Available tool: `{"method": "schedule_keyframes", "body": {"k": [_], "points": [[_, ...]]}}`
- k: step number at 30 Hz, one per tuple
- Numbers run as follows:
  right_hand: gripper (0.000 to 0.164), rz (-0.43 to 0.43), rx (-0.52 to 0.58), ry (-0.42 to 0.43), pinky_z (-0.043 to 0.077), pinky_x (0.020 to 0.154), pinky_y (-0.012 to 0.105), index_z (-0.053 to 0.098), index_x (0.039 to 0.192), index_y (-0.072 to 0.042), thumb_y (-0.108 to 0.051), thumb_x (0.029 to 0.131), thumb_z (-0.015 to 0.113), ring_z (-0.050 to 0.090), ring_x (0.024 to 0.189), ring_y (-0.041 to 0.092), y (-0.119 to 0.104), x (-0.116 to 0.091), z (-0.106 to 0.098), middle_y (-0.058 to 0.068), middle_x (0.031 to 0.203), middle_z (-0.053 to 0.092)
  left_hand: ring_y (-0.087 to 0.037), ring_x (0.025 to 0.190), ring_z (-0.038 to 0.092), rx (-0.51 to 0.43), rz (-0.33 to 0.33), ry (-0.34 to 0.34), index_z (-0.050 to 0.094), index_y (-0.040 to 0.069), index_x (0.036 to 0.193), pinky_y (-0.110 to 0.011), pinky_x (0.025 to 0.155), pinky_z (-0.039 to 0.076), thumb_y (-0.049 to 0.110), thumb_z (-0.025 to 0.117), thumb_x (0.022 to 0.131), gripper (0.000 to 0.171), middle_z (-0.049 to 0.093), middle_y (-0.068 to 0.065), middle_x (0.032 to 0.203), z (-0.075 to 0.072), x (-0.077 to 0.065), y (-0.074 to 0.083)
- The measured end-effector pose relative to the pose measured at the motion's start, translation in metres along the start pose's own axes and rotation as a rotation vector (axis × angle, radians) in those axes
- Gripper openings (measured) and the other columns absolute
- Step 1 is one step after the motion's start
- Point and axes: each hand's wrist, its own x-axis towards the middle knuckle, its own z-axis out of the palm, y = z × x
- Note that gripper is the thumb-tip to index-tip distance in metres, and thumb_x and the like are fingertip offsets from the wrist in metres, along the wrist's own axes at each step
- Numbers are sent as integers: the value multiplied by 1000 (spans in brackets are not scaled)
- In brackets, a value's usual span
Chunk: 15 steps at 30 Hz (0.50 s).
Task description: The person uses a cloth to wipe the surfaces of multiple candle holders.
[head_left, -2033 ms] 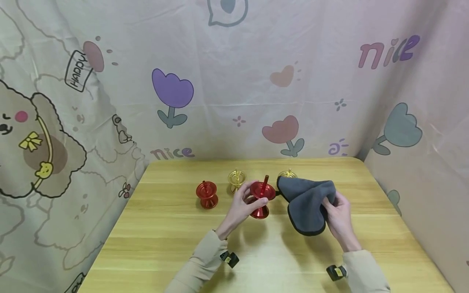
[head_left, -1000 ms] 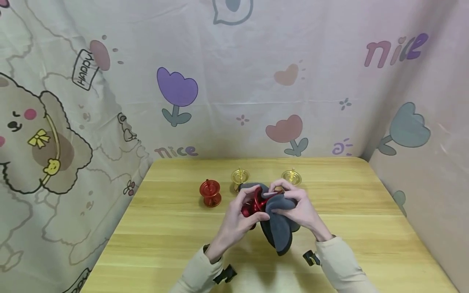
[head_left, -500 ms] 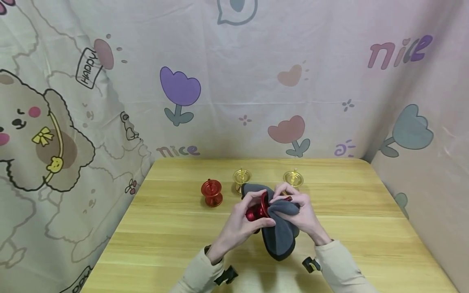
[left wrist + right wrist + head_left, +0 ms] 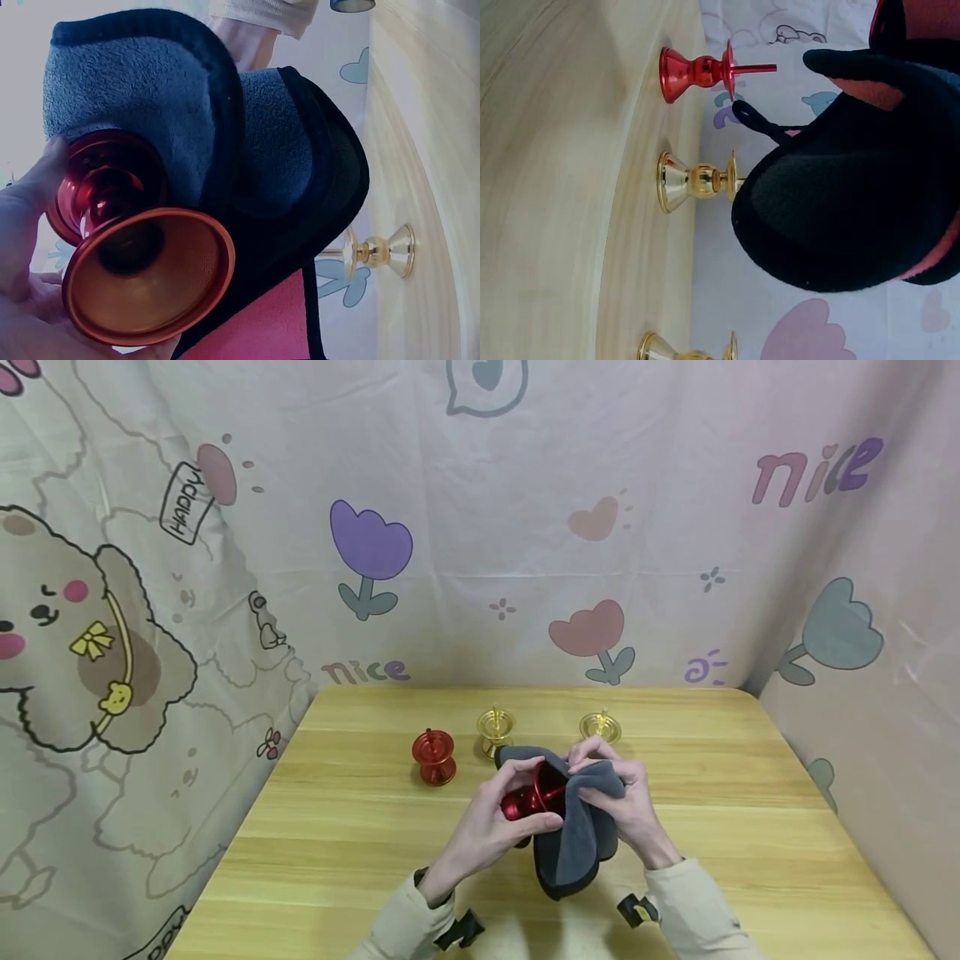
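Observation:
My left hand grips a shiny red candle holder by its stem and base, above the table. The holder is tipped on its side, its dish and spike facing right. Its hollow base faces the camera in the left wrist view. My right hand pinches a grey cloth with dark edging close against the dish, and the spike's tip is hidden in its folds. In the left wrist view the cloth drapes behind the holder; a pink side shows below.
On the wooden table, a second red candle holder stands at left. Two gold ones, one left and one right, stand behind my hands. A printed curtain hangs behind the table.
Two seconds ago the red holder was upright and the cloth apart at right. Since then the holder has tipped rightward and the cloth met it. In the last half second the cloth's folds shifted slightly.

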Motion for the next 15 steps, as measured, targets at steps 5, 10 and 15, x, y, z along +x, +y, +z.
{"method": "schedule_keyframes", "body": {"k": [5, 10, 15], "points": [[27, 14, -93, -24, 49, 102, 26, 76, 103, 1, 16, 81, 70, 60, 111, 18, 0, -3, -3, 3, 114, 66, -13, 109, 68, -60, 2, 24, 50, 10, 140, -26, 87, 60, 14, 78, 88, 59, 68, -18, 128, 0, -2, 0], [28, 26, -200, -90, 49, 103, 23, 78, 103, 2, 14, 78, 75, 60, 114, 13, 1, -4, -6, 2, 115, 64, -12, 108, 68, -78, 20, 50, 51, 7, 140, -26, 86, 60, 12, 78, 88, 59, 68, -20, 127, -1, -2, 2], [38, 5, -341, -172, 48, 96, 20, 76, 113, 1, 10, 76, 80, 56, 107, 13, 0, 0, -5, 6, 106, 59, -15, 108, 68, -14, 24, 40, 53, 6, 137, -25, 85, 60, 13, 80, 86, 59, 69, -18, 125, -3, -3, 4]]}}
